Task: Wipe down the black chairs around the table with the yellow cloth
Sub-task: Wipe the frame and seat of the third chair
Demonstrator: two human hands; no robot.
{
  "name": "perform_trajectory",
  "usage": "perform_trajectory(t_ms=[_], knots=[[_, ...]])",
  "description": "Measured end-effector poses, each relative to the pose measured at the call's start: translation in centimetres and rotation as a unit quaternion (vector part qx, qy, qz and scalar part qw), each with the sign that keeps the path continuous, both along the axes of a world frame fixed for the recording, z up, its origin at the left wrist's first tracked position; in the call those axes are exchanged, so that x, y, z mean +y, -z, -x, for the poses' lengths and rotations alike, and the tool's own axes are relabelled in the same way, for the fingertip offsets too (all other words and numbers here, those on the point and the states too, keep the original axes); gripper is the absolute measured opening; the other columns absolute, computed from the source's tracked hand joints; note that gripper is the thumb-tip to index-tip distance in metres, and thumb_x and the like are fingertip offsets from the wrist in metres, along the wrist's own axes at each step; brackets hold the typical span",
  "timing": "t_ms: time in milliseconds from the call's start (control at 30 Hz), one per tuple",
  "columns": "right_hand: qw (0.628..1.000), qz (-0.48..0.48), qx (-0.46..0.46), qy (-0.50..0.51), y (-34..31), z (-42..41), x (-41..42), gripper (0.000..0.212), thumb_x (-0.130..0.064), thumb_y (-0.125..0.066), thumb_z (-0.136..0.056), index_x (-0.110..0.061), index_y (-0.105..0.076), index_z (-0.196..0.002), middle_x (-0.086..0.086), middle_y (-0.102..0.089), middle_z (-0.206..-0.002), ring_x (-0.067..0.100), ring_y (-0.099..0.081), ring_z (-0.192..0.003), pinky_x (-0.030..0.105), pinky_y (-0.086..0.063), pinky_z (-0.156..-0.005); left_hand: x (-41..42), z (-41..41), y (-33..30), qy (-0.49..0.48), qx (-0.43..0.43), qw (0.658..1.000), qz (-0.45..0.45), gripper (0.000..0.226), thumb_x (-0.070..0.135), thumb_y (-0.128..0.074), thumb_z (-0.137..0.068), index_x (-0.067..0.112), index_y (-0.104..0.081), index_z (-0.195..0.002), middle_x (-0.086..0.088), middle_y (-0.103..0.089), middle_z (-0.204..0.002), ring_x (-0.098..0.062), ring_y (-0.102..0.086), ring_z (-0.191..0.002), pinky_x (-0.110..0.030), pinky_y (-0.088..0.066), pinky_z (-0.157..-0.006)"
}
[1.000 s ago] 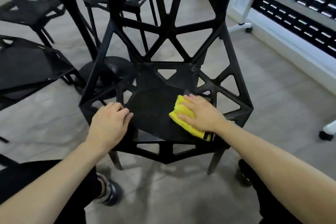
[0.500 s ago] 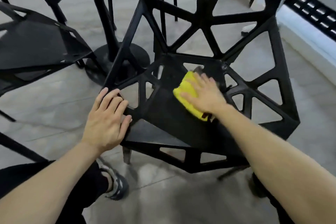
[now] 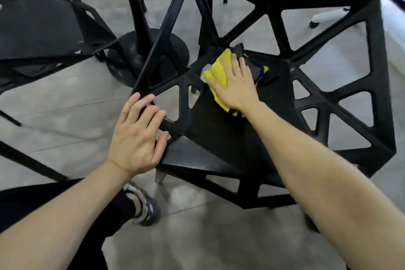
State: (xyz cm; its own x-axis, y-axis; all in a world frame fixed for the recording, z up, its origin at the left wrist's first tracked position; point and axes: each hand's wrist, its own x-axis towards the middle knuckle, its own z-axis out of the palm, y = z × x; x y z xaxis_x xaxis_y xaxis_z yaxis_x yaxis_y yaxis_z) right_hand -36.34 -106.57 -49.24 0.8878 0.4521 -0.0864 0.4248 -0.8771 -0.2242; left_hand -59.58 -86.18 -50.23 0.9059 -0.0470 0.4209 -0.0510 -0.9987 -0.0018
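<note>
Your right hand (image 3: 235, 85) lies flat, fingers spread, pressing the yellow cloth (image 3: 220, 72) on the back of the black chair (image 3: 230, 133) seat. The cloth's long axis runs from your wrist toward the backrest. Your left hand (image 3: 138, 138) rests open on the seat's left front corner.

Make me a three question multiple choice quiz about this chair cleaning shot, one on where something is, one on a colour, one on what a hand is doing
1. Where does the cloth lie?
A. on the floor
B. at the back of the chair seat
C. on the neighbouring chair

2. What colour is the cloth?
A. yellow
B. blue
C. white

3. What is the left hand doing?
A. hanging free in the air
B. holding a spray bottle
C. resting on the chair's left side frame

Answers:
1 B: the right hand presses it flat where the seat meets the backrest.
2 A: bright yellow shows around the fingers.
3 C: its fingers lie over the black bar, holding nothing else.
</note>
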Motion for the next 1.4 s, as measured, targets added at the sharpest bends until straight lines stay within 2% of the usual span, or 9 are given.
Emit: perform_trajectory(t_ms=[200,400,533,633,900,1000,1133,1300,1400], knots=[[0.961,-0.065,0.032,-0.269,-1.6,15.4,-4.2,0.080,-0.074,-0.045,-0.098,-0.035,-0.029,-0.166,-0.002,-0.015,-0.177,0.019,-0.008,-0.164,0.036,-0.008,-0.133,0.0,0.1,0.0,0.006,0.005,1.000,0.001,0.046,0.032,-0.063,-0.095,-0.003,-0.069,-0.125,-0.018,-0.067,-0.123,-0.046,-0.049,-0.144,-0.061,-0.025,-0.129],[0.993,0.106,0.018,0.049,-1.4,2.0,-12.1,0.108,-0.098,-0.016,-0.082,-0.034,-0.015,-0.170,0.001,0.004,-0.179,0.025,0.006,-0.165,0.047,0.002,-0.133,-0.6,0.1,-0.8,-0.011,0.029,0.999,-0.026,0.044,0.032,-0.058,-0.101,-0.002,-0.067,-0.126,-0.018,-0.065,-0.125,-0.044,-0.046,-0.146,-0.059,-0.022,-0.131],[0.997,0.039,-0.033,-0.063,-0.2,12.5,-5.9,0.093,-0.080,-0.025,-0.095,-0.019,-0.036,-0.165,0.019,-0.025,-0.173,0.042,-0.022,-0.159,0.054,-0.021,-0.128,-0.6,0.3,-1.1,-0.011,0.046,0.998,-0.037,0.045,0.033,-0.056,-0.102,-0.003,-0.066,-0.127,-0.019,-0.064,-0.125,-0.045,-0.046,-0.146,-0.059,-0.022,-0.131],[0.989,-0.014,-0.005,-0.150,-0.9,18.5,-2.5,0.083,-0.082,-0.029,-0.095,-0.037,-0.033,-0.165,0.007,-0.021,-0.176,0.033,-0.016,-0.162,0.053,-0.018,-0.130,-0.7,0.4,-1.3,-0.012,0.052,0.998,-0.045,0.045,0.033,-0.052,-0.105,-0.003,-0.065,-0.127,-0.020,-0.063,-0.127,-0.045,-0.045,-0.146,-0.060,-0.022,-0.131],[0.991,0.114,-0.016,0.074,-2.3,10.7,-18.9,0.099,-0.087,-0.008,-0.091,-0.028,-0.033,-0.166,0.002,-0.019,-0.176,0.027,-0.016,-0.163,0.048,-0.011,-0.132,-1.0,0.3,-1.8,-0.017,0.076,0.994,-0.072,0.047,0.034,-0.050,-0.107,-0.004,-0.064,-0.129,-0.022,-0.062,-0.129,-0.044,-0.043,-0.147,-0.059,-0.018,-0.132],[0.993,0.048,-0.091,0.054,-0.9,17.0,-11.2,0.082,-0.072,-0.026,-0.101,-0.015,-0.050,-0.156,0.017,-0.044,-0.163,0.041,-0.040,-0.148,0.060,-0.032,-0.120,-0.9,0.2,-1.6,-0.013,0.084,0.994,-0.073,0.049,0.035,-0.046,-0.108,-0.005,-0.062,-0.131,-0.022,-0.061,-0.128,-0.045,-0.042,-0.148,-0.060,-0.017,-0.132],[0.992,-0.015,-0.099,-0.079,-0.4,23.7,-2.8,0.070,-0.072,-0.036,-0.103,-0.030,-0.044,-0.158,0.013,-0.037,-0.167,0.041,-0.032,-0.152,0.057,-0.023,-0.123,-0.4,0.2,-1.3,-0.005,0.090,0.994,-0.066,0.056,0.038,-0.039,-0.110,-0.007,-0.059,-0.136,-0.024,-0.061,-0.131,-0.046,-0.040,-0.149,-0.060,-0.015,-0.132],[0.987,-0.013,-0.156,-0.029,1.0,21.1,-15.3,0.072,-0.074,-0.041,-0.103,-0.027,-0.049,-0.158,0.004,-0.039,-0.168,0.033,-0.036,-0.154,0.050,-0.029,-0.124,-1.5,1.2,-2.1,0.015,0.086,0.996,0.008,0.065,0.036,-0.041,-0.108,-0.001,-0.037,-0.161,-0.025,-0.046,-0.159,-0.042,-0.037,-0.154,-0.057,-0.020,-0.132],[0.979,-0.009,-0.170,0.115,0.8,19.3,-24.1,0.074,-0.068,-0.031,-0.108,-0.017,-0.047,-0.159,0.003,-0.033,-0.172,0.027,-0.022,-0.162,0.052,-0.020,-0.129,-4.7,3.2,-3.7,0.120,0.053,0.991,0.011,0.042,0.022,-0.050,-0.104,0.000,-0.062,-0.138,-0.019,-0.060,-0.137,-0.042,-0.058,-0.127,-0.053,-0.042,-0.116]])
